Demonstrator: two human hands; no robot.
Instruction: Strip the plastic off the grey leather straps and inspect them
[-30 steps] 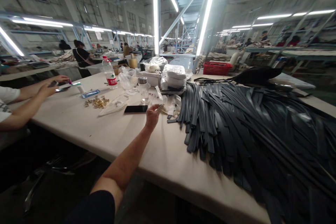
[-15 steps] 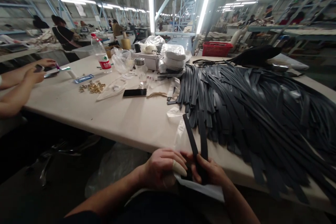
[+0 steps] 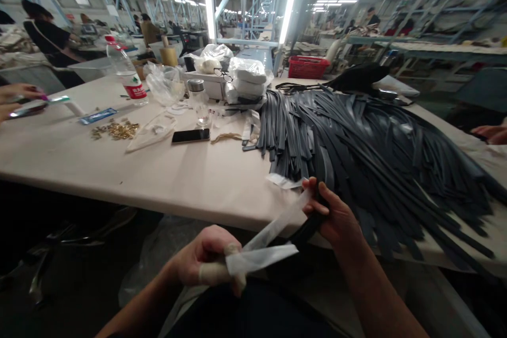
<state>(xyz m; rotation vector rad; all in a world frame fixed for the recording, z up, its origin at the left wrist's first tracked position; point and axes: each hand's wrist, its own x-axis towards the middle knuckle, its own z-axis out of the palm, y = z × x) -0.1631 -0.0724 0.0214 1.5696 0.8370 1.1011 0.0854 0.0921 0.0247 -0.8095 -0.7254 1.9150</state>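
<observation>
My left hand (image 3: 206, 261), a finger wrapped in tape, is closed in a pinch on a translucent white paper strip (image 3: 261, 253) in front of the table edge. My right hand (image 3: 336, 216) is closed round a dark leather strap (image 3: 307, 229) at the table's near edge. The white strip runs from my left hand up to the right one. A large heap of dark straps (image 3: 376, 153) covers the right half of the beige table (image 3: 178, 174).
A black phone (image 3: 190, 135), a pile of brass fittings (image 3: 114, 129), a water bottle (image 3: 127, 71), a glass jar (image 3: 198, 100), plastic bags and white boxes (image 3: 247, 79) lie mid-table. Another person's hands (image 3: 18, 97) hold a phone at far left. A red basket (image 3: 307, 67) stands behind.
My hands have drawn apart: the left pulls the white strip off toward me, the right lifts the strap up to the table edge. The view has swung right and down.
</observation>
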